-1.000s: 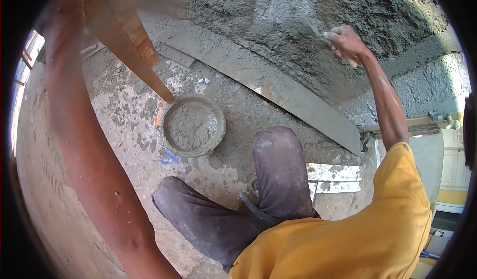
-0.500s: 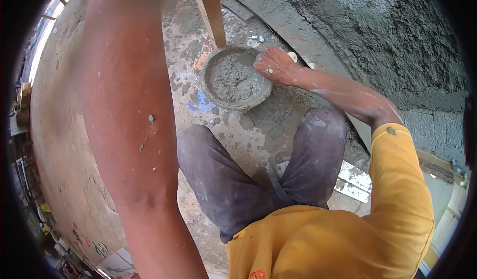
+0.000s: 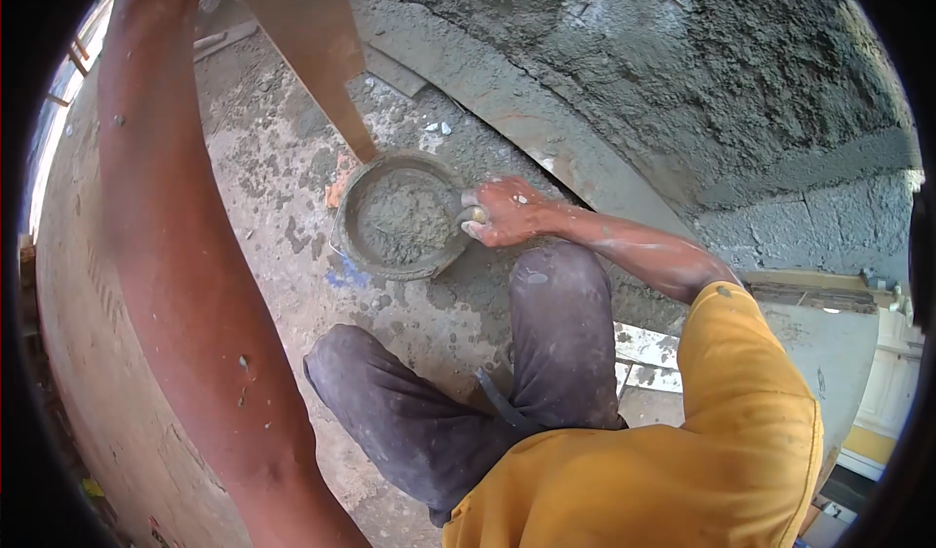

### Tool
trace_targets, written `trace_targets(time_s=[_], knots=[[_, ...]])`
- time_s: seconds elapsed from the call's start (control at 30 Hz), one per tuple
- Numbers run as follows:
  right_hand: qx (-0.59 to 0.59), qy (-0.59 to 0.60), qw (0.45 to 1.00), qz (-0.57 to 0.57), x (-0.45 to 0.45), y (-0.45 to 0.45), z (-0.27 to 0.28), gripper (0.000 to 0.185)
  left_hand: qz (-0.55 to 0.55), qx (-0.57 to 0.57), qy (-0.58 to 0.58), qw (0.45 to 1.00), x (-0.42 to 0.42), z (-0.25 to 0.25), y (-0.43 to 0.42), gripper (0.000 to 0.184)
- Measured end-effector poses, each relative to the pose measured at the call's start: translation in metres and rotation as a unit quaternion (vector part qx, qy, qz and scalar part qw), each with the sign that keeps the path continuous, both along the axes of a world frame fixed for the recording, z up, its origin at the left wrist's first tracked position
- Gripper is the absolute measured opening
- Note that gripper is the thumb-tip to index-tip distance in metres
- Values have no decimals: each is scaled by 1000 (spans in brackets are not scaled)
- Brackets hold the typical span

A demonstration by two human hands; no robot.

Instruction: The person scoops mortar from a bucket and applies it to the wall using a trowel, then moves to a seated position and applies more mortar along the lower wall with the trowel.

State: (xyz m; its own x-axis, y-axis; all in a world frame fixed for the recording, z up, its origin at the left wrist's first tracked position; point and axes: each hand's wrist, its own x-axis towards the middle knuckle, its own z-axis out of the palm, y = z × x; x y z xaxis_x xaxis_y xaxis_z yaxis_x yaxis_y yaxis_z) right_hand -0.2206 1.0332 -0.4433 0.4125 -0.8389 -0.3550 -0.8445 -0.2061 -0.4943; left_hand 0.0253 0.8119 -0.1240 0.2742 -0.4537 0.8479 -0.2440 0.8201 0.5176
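My right hand (image 3: 509, 213) is closed around a short, pale-ended handle (image 3: 477, 215) at the right rim of a round bucket (image 3: 414, 272). It looks like a trowel handle; its blade cannot be made out now. Grey wet mortar (image 3: 405, 218) lies in the bucket. My left arm (image 3: 195, 246) stretches up along the left side, and its hand is beyond the top edge of the view. Near that arm, a brown wooden board (image 3: 307, 36) slants down, its narrow end beside the bucket's far rim.
A wall with rough wet plaster (image 3: 760, 80) rises at the upper right, with bare blocks low down. Planks (image 3: 526, 124) lie along its foot. The floor (image 3: 263, 177) is spattered with mortar. My bent knees (image 3: 556, 294) are close to the bucket. White tile pieces (image 3: 648, 346) lie at the right.
The view has shifted, so the bucket appears lower and further left. My right hand has turned at the rim, and the dark blade seen over the mortar earlier no longer shows.
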Motion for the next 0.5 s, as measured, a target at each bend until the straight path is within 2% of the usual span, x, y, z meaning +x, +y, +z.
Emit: trace_targets(time_s=[0.07,0.17,0.2,0.27,0.33,0.37,0.4,0.43,0.47,0.5], knots=[[-25,-35,999,-12,-10,6,32,50,0,4,1,1000,-2,-1,-4,49],[51,-145,988,-25,-46,0,84,30,1,3,1,1000,2,-1,-12,49],[128,-181,973,-68,-62,-6,92,29,3,1,-2,1000,5,1,-14,49],[277,-249,916,-149,-104,-23,105,28,8,-2,-4,1000,8,5,-17,48],[271,-388,838,-272,-179,-57,66,23,10,-2,-8,1000,11,4,-18,48],[190,-315,850,-377,-213,-74,72,26,11,0,-12,1000,11,3,-19,48],[42,-220,876,-426,-246,-77,86,27,12,-4,-14,1000,12,5,-20,48],[-54,-195,859,-470,-273,-70,113,27,16,-8,-15,1000,14,6,-20,48],[-96,-271,837,-465,-280,-48,158,27,19,-13,-12,1000,17,8,-18,48],[-150,-235,840,-466,-296,-30,187,29,14,-11,-8,1000,15,7,-18,48]])
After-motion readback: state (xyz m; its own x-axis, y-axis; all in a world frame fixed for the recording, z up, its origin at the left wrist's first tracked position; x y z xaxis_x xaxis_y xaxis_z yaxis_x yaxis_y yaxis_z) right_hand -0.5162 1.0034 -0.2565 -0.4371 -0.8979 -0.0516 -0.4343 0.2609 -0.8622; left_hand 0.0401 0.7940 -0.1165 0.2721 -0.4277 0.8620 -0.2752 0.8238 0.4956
